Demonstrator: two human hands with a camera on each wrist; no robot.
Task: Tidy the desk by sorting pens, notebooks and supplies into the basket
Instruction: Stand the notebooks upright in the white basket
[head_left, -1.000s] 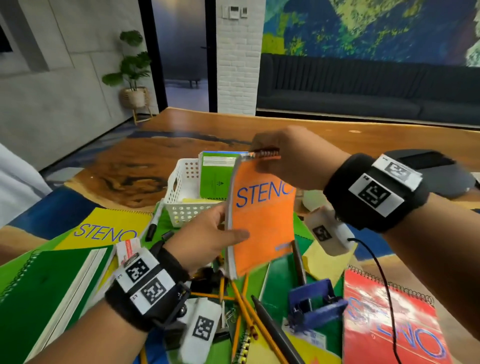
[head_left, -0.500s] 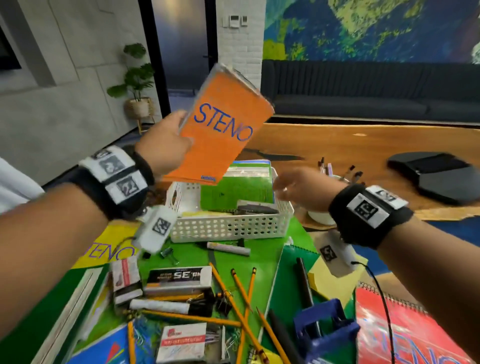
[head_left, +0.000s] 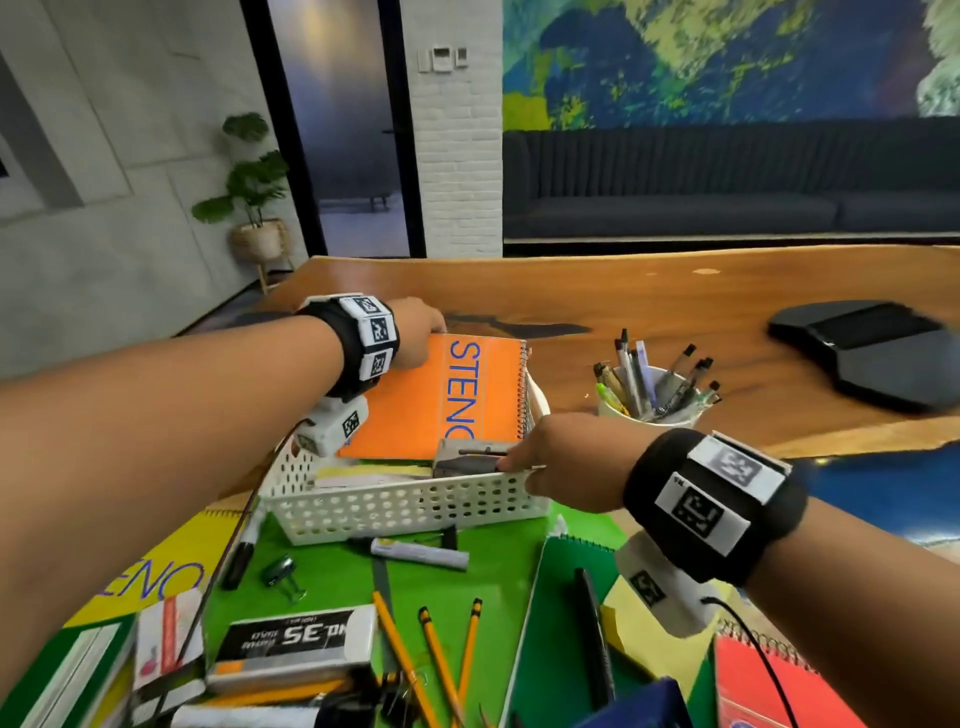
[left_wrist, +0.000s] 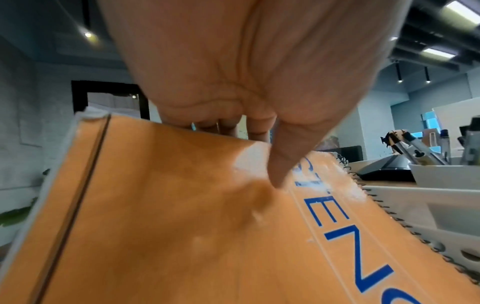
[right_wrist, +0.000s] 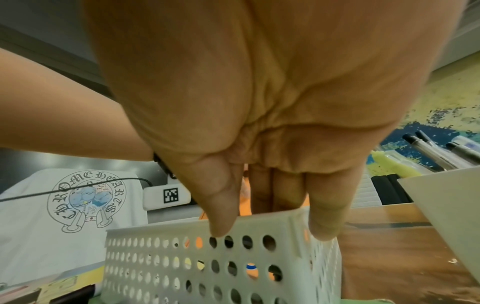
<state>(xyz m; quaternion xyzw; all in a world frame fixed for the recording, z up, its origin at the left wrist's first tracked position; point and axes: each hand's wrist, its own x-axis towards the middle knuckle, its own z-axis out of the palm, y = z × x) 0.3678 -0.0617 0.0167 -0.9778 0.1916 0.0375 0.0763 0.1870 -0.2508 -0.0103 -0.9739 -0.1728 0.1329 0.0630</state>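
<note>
- The orange STENO notebook (head_left: 457, 395) is lying tilted across the top of the white perforated basket (head_left: 405, 512), its spiral edge toward the basket's right end and its far edge raised above the rim.
- The left hand (head_left: 418, 330) is gripping the notebook's far left corner; in the left wrist view the thumb (left_wrist: 283, 162) is pressing on the orange cover (left_wrist: 182, 216) while the fingers are curling under the edge.
- The right hand (head_left: 563, 462) is clasping the basket's near right corner; the right wrist view shows the thumb (right_wrist: 221, 209) and one finger outside the wall (right_wrist: 197, 265) and the other fingers hooking inside over the rim.
- A dark stapler (head_left: 470, 460) and some papers are sitting inside the basket under the notebook.
- A white cup of pens (head_left: 652, 387) is standing just right of the basket on the wooden desk (head_left: 649, 306).
- Pencils (head_left: 441, 660), a staple box (head_left: 296, 642), a binder clip (head_left: 280, 574) and other notebooks are lying scattered on the near side.
</note>
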